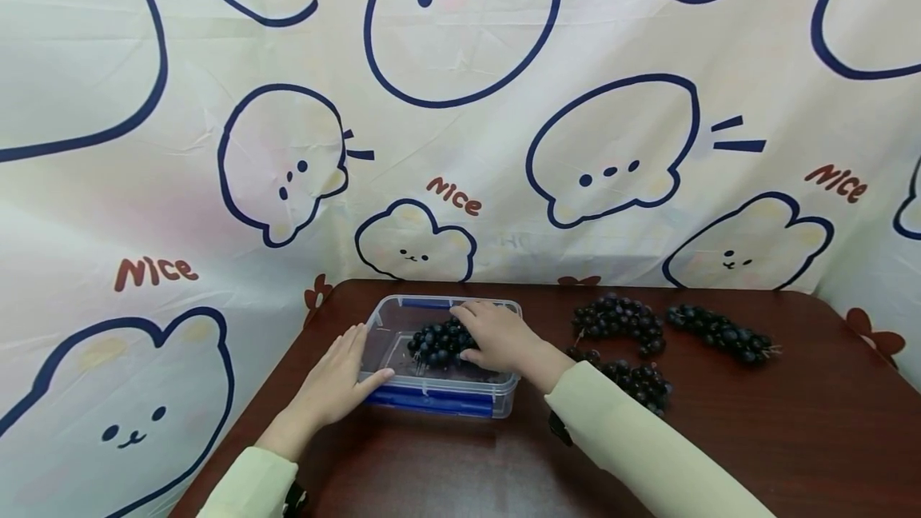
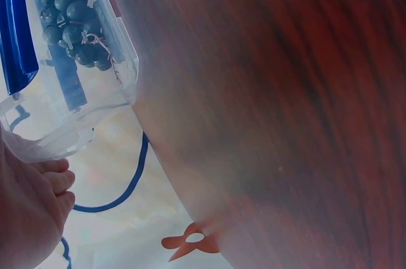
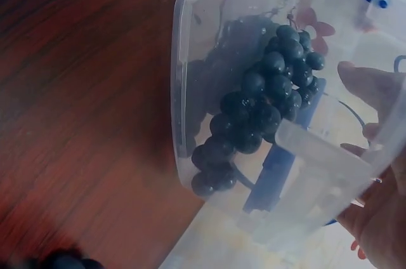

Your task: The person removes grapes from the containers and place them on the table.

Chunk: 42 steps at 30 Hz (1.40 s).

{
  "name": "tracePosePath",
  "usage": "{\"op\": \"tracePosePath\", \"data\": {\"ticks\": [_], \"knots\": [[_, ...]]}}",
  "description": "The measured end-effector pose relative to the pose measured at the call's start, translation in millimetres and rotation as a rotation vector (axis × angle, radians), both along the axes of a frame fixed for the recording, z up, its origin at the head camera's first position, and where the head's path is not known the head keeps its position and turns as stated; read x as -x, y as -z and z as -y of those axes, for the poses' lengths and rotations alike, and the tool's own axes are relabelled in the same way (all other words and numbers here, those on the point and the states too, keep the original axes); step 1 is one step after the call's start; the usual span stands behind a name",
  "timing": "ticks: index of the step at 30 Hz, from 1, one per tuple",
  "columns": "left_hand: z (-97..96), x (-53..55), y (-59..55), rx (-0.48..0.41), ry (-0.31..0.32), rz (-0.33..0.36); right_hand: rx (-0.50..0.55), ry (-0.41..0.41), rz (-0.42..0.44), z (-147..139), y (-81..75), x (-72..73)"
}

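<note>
A clear plastic food box with blue latches stands on the table, and a bunch of dark grapes lies inside it. My left hand rests along the box's left side, fingers extended and thumb by the near rim. Over the box's right part is my right hand, its fingers loosely spread beside the grapes. In the right wrist view the bunch of grapes shows through the clear wall, with the right hand's fingers apart from it. The left wrist view catches the left fingers below the box's corner.
Right of the box lie more bunches of dark grapes: one curved bunch toward the back, one long bunch further right, and a nearer bunch partly behind the right sleeve. A patterned cloth hangs behind the brown table.
</note>
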<state>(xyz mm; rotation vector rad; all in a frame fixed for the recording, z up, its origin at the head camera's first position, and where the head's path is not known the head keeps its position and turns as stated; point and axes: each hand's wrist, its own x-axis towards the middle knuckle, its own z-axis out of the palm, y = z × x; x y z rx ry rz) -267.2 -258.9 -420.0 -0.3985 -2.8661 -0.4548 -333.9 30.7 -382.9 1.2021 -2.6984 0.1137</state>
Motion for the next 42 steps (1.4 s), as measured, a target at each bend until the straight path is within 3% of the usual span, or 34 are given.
{"op": "tracePosePath", "data": {"ticks": [6,16,42], "knots": [[0.5,0.1,0.4,-0.002,-0.003,0.003,-0.056,0.029,0.116,10.5,-0.1,5.7],[-1.3,1.3,-1.7,0.002,0.006,0.008,-0.064,0.088,0.264,16.6,1.3,14.8],[-0.5,-1.6,-3.4,0.003,0.012,-0.01,-0.05,0.192,0.403,30.8,17.4,26.6]]}}
